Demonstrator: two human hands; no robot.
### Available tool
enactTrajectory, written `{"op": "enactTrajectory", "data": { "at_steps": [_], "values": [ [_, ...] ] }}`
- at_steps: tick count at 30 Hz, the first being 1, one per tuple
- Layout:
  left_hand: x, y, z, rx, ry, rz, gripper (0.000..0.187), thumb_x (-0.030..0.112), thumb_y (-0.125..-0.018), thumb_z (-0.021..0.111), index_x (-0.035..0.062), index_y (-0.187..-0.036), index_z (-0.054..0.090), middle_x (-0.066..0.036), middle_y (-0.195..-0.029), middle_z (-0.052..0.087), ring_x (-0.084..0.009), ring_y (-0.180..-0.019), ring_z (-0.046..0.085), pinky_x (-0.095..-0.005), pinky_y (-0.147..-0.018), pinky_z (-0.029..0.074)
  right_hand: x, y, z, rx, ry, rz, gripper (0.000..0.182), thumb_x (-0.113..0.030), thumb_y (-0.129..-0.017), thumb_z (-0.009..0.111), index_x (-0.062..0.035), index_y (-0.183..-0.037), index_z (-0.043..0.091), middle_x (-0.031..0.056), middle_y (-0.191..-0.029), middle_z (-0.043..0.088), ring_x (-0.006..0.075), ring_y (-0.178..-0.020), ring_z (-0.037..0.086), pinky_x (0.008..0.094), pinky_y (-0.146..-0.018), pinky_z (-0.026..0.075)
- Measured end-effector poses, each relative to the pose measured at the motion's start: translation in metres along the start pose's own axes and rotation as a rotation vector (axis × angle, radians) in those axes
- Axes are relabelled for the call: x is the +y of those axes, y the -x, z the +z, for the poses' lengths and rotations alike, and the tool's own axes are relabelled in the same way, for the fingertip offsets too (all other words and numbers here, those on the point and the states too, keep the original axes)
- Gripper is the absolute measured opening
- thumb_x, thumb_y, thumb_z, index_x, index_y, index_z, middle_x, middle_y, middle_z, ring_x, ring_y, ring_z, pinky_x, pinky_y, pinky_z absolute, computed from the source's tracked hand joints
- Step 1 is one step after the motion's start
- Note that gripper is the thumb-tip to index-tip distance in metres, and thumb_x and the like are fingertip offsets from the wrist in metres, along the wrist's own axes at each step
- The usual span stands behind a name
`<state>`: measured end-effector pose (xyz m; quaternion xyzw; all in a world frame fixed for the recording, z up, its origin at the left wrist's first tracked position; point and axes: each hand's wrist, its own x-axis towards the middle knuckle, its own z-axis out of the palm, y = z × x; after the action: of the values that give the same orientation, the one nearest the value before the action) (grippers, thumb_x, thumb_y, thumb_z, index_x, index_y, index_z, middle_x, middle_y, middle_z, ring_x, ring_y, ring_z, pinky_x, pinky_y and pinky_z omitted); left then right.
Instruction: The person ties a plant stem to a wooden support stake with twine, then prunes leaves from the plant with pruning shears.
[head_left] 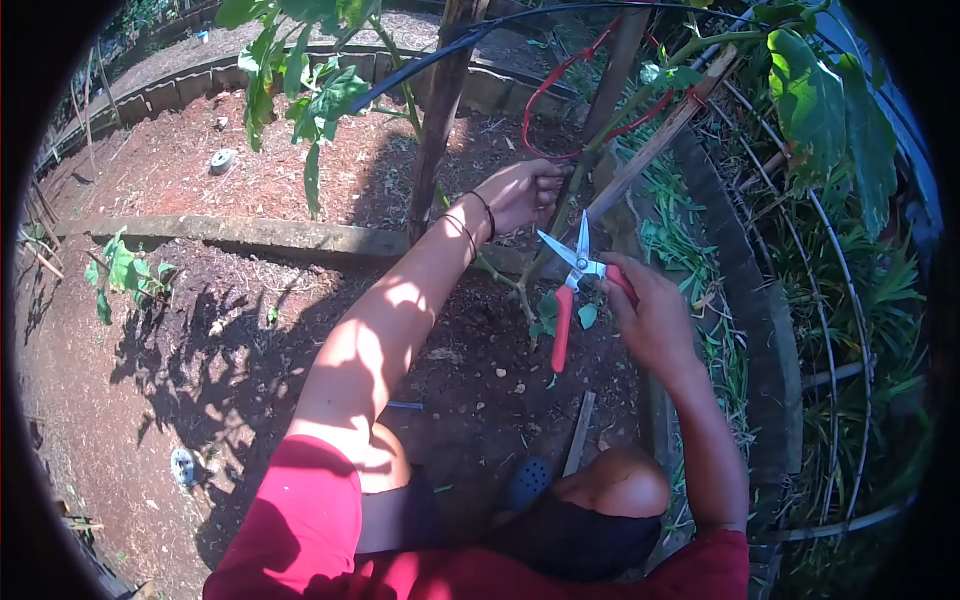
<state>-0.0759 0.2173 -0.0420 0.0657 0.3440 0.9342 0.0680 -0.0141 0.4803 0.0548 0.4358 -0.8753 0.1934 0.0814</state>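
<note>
My right hand (655,315) grips one red handle of a pair of pruning shears (581,268). The other handle hangs free, and the pointed blades stand apart, aimed up. My left hand (522,196) is closed, its fingers curled beside a green plant stem (580,175); what they hold, if anything, is hidden. Above that hand a red cord (527,118) loops near the wooden stakes. The shear tips are just below the left hand, by the lower stem.
A wooden stake (440,120) stands left of my hand, and a slanted stake (660,135) leans to the right. Large leaves (805,95) hang at the upper right. A concrete edging (250,232) crosses the soil. A small leafy plant (122,268) grows at the left.
</note>
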Motion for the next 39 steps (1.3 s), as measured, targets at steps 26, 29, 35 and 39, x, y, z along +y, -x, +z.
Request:
{"op": "enactTrajectory", "data": {
  "at_steps": [26,29,35,39],
  "values": [
    [-0.012,0.004,0.009,0.482,-0.587,0.354,0.027,0.029,-0.086,0.074,0.0053,-0.100,0.073,0.004,-0.073,0.057,-0.0055,-0.064,0.048,-0.0238,-0.060,0.039,-0.006,-0.064,-0.001,-0.174,0.131,0.264,0.045,-0.034,-0.105,0.046,0.0020,-0.091,0.068,0.0251,-0.085,0.066,0.0411,-0.088,0.065,0.0464,-0.080,0.048],
    [-0.018,-0.001,0.008,0.487,-0.507,0.385,0.026,0.026,-0.086,0.075,0.0039,-0.100,0.073,0.003,-0.077,0.060,-0.0058,-0.067,0.051,-0.0243,-0.062,0.040,-0.005,-0.070,-0.002,-0.221,0.173,0.257,0.046,-0.036,-0.105,0.046,0.0006,-0.090,0.069,0.0248,-0.087,0.068,0.0430,-0.090,0.065,0.0490,-0.081,0.048],
    [-0.025,-0.004,0.011,0.481,-0.462,0.490,0.025,0.022,-0.086,0.076,0.0014,-0.100,0.073,-0.001,-0.089,0.070,-0.0077,-0.079,0.060,-0.0244,-0.074,0.046,-0.001,-0.083,-0.005,-0.275,0.223,0.221,0.046,-0.036,-0.104,0.047,-0.0002,-0.088,0.070,0.0262,-0.088,0.068,0.0449,-0.091,0.065,0.0524,-0.082,0.048],
    [-0.029,-0.001,0.018,0.488,-0.448,0.501,0.024,0.022,-0.085,0.076,0.0008,-0.097,0.074,-0.002,-0.091,0.071,-0.0078,-0.084,0.061,-0.0245,-0.077,0.047,-0.011,-0.101,-0.007,-0.420,0.153,0.237,0.046,-0.036,-0.103,0.048,0.0021,-0.089,0.070,0.0292,-0.092,0.067,0.0451,-0.093,0.065,0.0534,-0.083,0.049]
  ]
}}
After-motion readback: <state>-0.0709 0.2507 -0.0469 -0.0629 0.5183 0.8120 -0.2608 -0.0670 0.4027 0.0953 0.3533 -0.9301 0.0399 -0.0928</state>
